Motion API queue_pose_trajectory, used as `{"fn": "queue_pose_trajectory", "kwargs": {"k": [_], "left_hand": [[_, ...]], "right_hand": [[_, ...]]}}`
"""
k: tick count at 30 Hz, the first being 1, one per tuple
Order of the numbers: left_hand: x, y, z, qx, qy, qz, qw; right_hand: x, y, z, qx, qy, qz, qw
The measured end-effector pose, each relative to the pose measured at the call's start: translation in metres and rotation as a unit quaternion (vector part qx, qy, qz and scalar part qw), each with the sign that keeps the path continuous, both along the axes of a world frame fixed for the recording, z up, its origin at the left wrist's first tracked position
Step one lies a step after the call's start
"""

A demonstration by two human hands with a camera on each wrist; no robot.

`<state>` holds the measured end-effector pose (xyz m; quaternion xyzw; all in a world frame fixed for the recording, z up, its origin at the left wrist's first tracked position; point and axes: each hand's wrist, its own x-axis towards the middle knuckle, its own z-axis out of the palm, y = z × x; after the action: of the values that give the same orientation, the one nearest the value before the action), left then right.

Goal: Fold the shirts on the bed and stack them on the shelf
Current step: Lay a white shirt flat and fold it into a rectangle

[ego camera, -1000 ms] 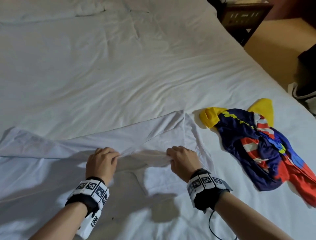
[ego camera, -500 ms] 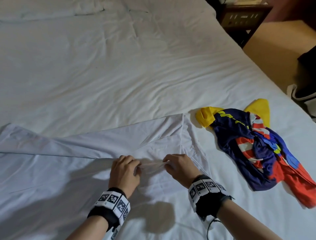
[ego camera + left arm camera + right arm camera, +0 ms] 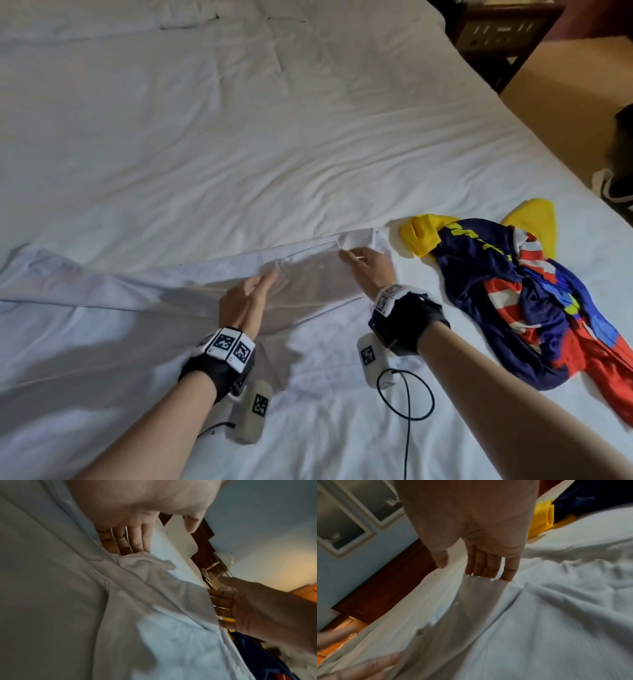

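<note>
A white shirt (image 3: 102, 308) lies spread across the near left of the bed (image 3: 205, 120). Its right part is a raised flap (image 3: 308, 274) stretched between my two hands. My left hand (image 3: 265, 279) has straight fingers on the flap's left end, thumb held apart (image 3: 192, 524). My right hand (image 3: 349, 257) also has straight fingers (image 3: 488, 568) against the flap's far edge, near the shirt's right corner. A crumpled navy, red and yellow shirt (image 3: 513, 308) lies just right of my right hand. No shelf is in view.
A dark wooden nightstand (image 3: 500, 31) stands past the bed's far right corner, with beige floor (image 3: 565, 102) along the right edge. A dark object (image 3: 623, 154) sits on the floor there. A black cable (image 3: 407, 394) hangs from my right wrist.
Both hands have moved away from me and apart, carrying the shirt's flap over toward its far edge. Their fingers have gone from clenched on the cloth to straight.
</note>
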<state>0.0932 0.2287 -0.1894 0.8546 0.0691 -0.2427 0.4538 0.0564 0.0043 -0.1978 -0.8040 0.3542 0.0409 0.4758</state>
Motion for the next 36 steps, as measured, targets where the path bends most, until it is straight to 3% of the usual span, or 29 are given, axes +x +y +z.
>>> {"fn": "queue_pose_trajectory", "kwargs": {"k": [5, 10, 16, 18, 20, 23, 27, 30, 33, 36], "left_hand": [[-0.007, -0.003, -0.021, 0.101, -0.081, -0.012, 0.991], [0.001, -0.004, -0.025, 0.13, -0.127, 0.018, 0.983], [-0.002, 0.006, -0.028, 0.192, -0.102, -0.049, 0.975], [0.001, 0.011, -0.027, 0.177, -0.147, -0.052, 0.972], [0.007, 0.024, -0.026, 0.188, -0.195, -0.072, 0.96], [0.03, 0.062, -0.023, 0.263, -0.217, -0.148, 0.928], [0.078, 0.135, -0.014, 0.352, -0.217, -0.263, 0.872], [0.114, 0.177, -0.003, 0.411, -0.183, -0.345, 0.824], [0.137, 0.21, 0.005, 0.482, -0.16, -0.39, 0.768], [0.15, 0.24, 0.01, 0.557, -0.176, -0.395, 0.709]], "right_hand": [[-0.022, 0.004, -0.011, -0.007, -0.005, 0.0, 1.0], [-0.024, -0.001, -0.011, -0.035, -0.035, 0.0, 0.999], [-0.029, 0.001, -0.012, -0.046, -0.018, 0.009, 0.999], [-0.032, 0.009, -0.014, -0.122, -0.036, 0.022, 0.992], [-0.035, 0.027, -0.014, -0.248, -0.077, 0.072, 0.963], [-0.033, 0.08, -0.005, -0.296, -0.137, 0.137, 0.935], [-0.005, 0.174, -0.001, -0.162, -0.166, 0.258, 0.938], [0.023, 0.232, -0.007, -0.126, -0.111, 0.339, 0.926], [0.048, 0.264, -0.013, -0.178, -0.011, 0.387, 0.905], [0.061, 0.277, -0.018, -0.223, 0.026, 0.386, 0.895]]}}
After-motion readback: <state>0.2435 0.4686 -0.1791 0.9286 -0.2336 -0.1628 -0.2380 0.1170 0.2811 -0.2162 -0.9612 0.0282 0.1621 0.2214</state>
